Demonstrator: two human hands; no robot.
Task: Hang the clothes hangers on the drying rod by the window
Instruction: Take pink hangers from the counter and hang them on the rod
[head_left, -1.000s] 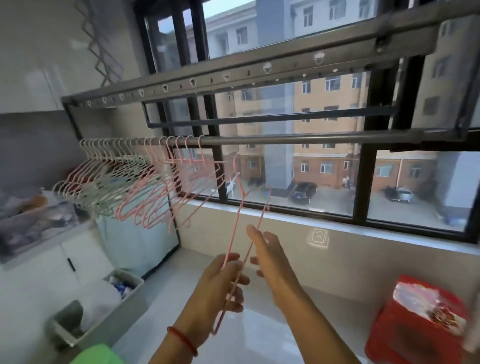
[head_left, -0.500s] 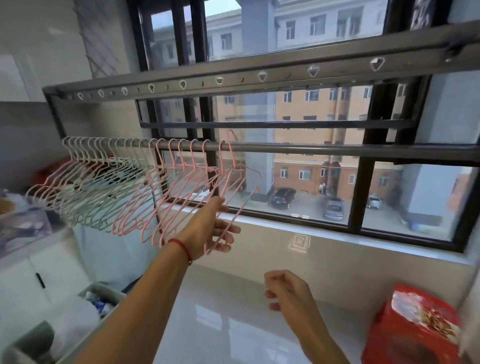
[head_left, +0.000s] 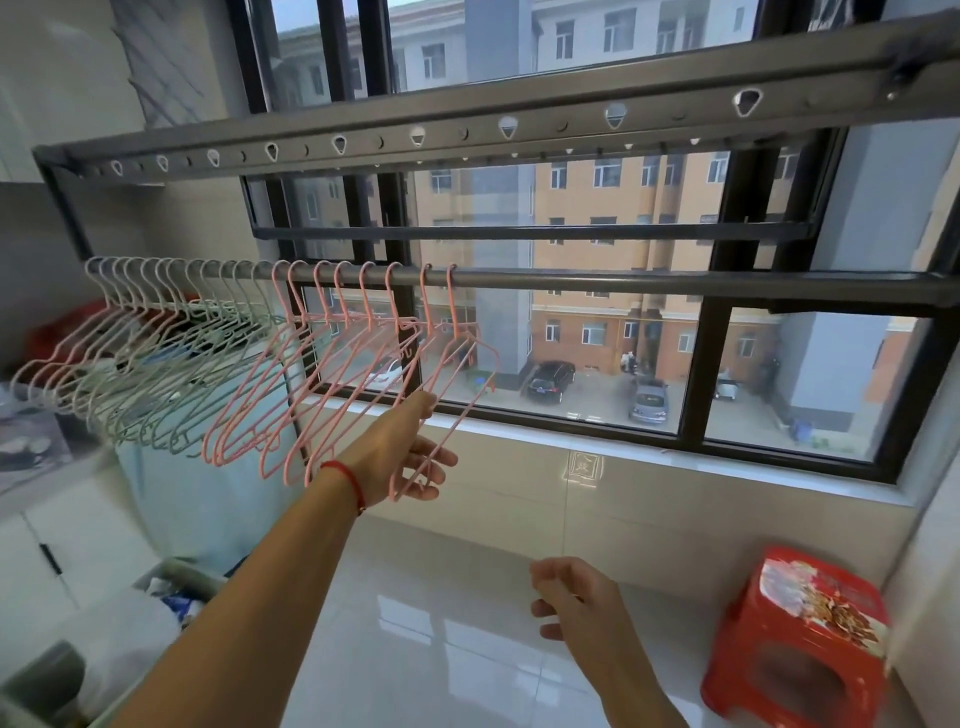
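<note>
A grey drying rod (head_left: 649, 283) runs across the window. Several hangers hang from its left part: white and pale green ones (head_left: 156, 364) at the far left, pink ones (head_left: 322, 374) to their right. The rightmost pink hanger (head_left: 470, 345) has its hook over the rod. My left hand (head_left: 400, 449) reaches up to that hanger's lower end, and its loosely spread fingers touch the wire. Low in the middle of the view, my right hand (head_left: 576, 597) hangs with loosely curled fingers and holds nothing.
A perforated rail (head_left: 467, 130) of the rack runs above the rod. A red plastic stool (head_left: 795, 639) stands at the lower right. At the lower left is a grey bin (head_left: 176, 579) holding items, and a light blue covered appliance (head_left: 208, 493) stands beneath the hangers.
My left hand lifted the pink hanger from in front of me up to the rod and hooked it on beside the other pink ones. My right hand let go of it and dropped down.
</note>
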